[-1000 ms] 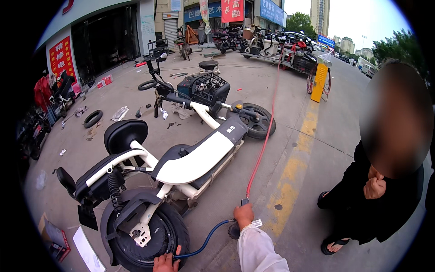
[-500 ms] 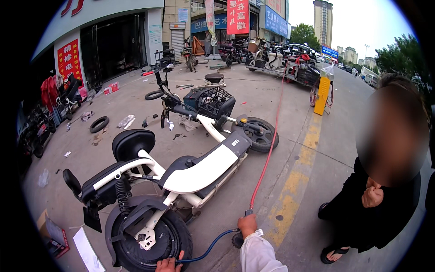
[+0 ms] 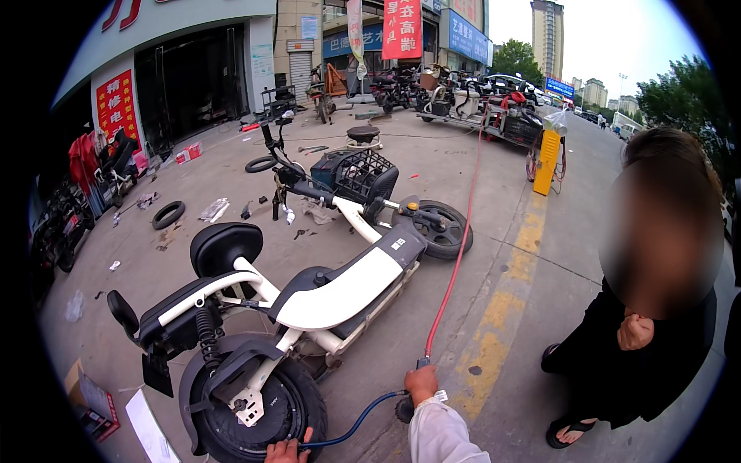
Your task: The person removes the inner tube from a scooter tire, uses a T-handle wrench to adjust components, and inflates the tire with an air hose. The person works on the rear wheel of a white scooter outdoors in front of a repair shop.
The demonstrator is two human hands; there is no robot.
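A white and black electric scooter (image 3: 340,289) lies on its side on the pavement, rear wheel (image 3: 266,413) nearest me. My right hand (image 3: 421,384) is wrapped round a tyre inflator (image 3: 404,408) with a round dark gauge. A red air hose (image 3: 454,285) runs up from it and away along the ground. From its other side a blue hose (image 3: 359,420) curves to the rear wheel. My left hand (image 3: 285,451) is closed round that hose's end by the wheel rim, at the lower edge of view. The valve is hidden by the fingers.
A person in black (image 3: 641,347) stands close on my right, hands together. Loose tyres (image 3: 168,214), a stool (image 3: 363,137) and scraps lie beyond the scooter. An open cardboard box (image 3: 91,401) sits at lower left. A yellow post (image 3: 547,163) stands far right.
My hands, the inflator and the scooter stay in place. The person at right has shifted the head slightly leftward, and the whole view has moved a little.
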